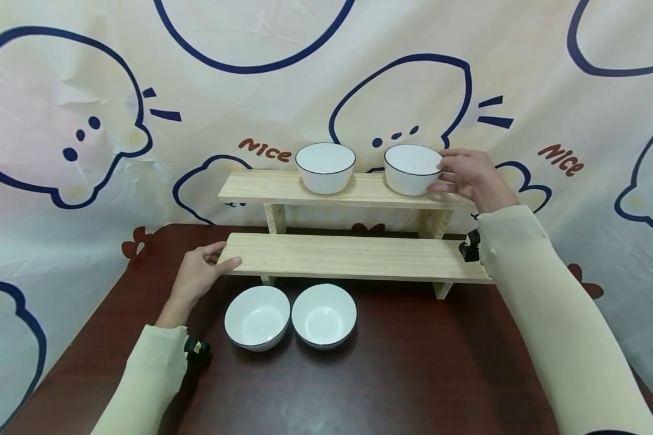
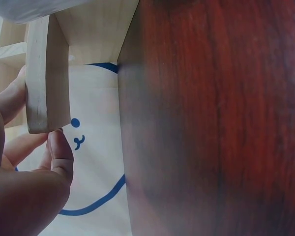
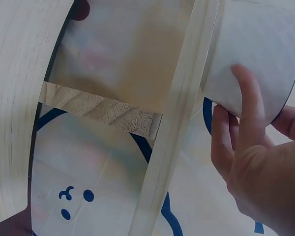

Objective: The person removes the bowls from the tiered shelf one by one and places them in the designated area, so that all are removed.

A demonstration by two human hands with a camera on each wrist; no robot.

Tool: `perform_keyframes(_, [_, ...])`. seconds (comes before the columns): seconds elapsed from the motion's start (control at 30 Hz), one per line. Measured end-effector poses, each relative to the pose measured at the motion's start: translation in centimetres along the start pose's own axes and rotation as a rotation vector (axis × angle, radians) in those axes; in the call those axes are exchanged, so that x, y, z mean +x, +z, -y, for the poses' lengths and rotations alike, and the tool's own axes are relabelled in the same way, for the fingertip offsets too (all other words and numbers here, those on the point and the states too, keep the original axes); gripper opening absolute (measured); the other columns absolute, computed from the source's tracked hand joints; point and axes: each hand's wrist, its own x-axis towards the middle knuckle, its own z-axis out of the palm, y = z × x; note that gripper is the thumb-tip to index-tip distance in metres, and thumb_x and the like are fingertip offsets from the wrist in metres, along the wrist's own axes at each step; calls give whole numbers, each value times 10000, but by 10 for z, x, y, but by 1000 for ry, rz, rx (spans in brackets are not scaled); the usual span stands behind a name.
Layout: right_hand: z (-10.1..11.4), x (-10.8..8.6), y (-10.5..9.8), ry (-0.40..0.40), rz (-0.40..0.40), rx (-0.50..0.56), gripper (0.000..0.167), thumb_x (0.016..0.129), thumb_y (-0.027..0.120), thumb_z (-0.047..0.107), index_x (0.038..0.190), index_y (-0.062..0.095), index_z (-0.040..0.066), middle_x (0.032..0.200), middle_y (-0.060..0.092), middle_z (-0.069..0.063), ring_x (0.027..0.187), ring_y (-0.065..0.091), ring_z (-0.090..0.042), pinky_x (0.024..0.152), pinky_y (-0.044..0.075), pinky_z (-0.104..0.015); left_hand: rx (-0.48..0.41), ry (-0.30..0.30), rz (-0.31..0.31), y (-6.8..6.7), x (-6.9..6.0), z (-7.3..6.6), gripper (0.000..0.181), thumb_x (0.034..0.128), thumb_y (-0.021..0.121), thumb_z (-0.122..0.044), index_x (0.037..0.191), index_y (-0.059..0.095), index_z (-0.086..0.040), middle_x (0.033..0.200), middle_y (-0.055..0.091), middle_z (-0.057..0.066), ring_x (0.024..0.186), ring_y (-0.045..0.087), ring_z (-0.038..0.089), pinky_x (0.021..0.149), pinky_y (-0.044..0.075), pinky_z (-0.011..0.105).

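At the right of the upper board, my right hand (image 1: 465,174) holds a white bowl (image 1: 410,172) with a dark rim by its right side. The right wrist view shows a digit of that hand (image 3: 258,157) laid against the wall of the bowl (image 3: 255,54). A second white bowl (image 1: 325,169) stands to its left on the same board. My left hand (image 1: 198,272) grips the left end of the lower board of a two-tier wooden shelf (image 1: 348,255). Up close, the board end (image 2: 48,83) sits between the thumb and fingers of the left hand (image 2: 29,182).
Two more white bowls, a left one (image 1: 257,318) and a right one (image 1: 324,317), stand side by side on the dark red-brown table (image 1: 413,362) in front of the shelf. A patterned cloth (image 1: 239,109) hangs behind the table.
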Motion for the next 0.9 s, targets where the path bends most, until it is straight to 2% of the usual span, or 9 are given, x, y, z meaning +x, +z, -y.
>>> perform_keyframes(0.23, [-1, 0, 1, -35, -29, -72, 614, 982, 520, -30, 1568, 392, 105, 1602, 341, -169, 1293, 506, -298, 744, 572, -291, -3, 5, 9, 1, 0, 2, 670, 936, 759, -299, 1447, 509, 55, 1178, 632, 270, 986, 584, 324, 725, 479, 315])
perform_keyframes(0.37, [0, -3, 0, -53, -16, -112, 605, 979, 530, -22, 1560, 402, 88, 1587, 363, -189, 1240, 532, -283, 744, 573, -296, -7, 1, 2, 0, 0, 1, 663, 933, 762, -292, 1445, 515, 49, 1174, 630, 265, 983, 578, 323, 728, 476, 319])
perform_keyframes(0.57, [-1, -7, -3, -59, 8, -117, 593, 969, 542, -26, 1543, 430, 72, 1580, 370, -194, 1239, 542, -293, 748, 575, -314, -7, 3, 5, 0, 0, 0, 665, 933, 763, -289, 1447, 512, 50, 1187, 630, 268, 988, 583, 321, 727, 478, 307])
perform_keyframes(0.9, [-5, -19, -5, -95, 42, -181, 542, 972, 576, 6, 1505, 482, 43, 1492, 440, -193, 947, 671, -168, 713, 584, -308, -17, 1, 5, -2, 0, 2, 666, 931, 762, -303, 1445, 519, 43, 1211, 627, 264, 1000, 583, 321, 729, 481, 298])
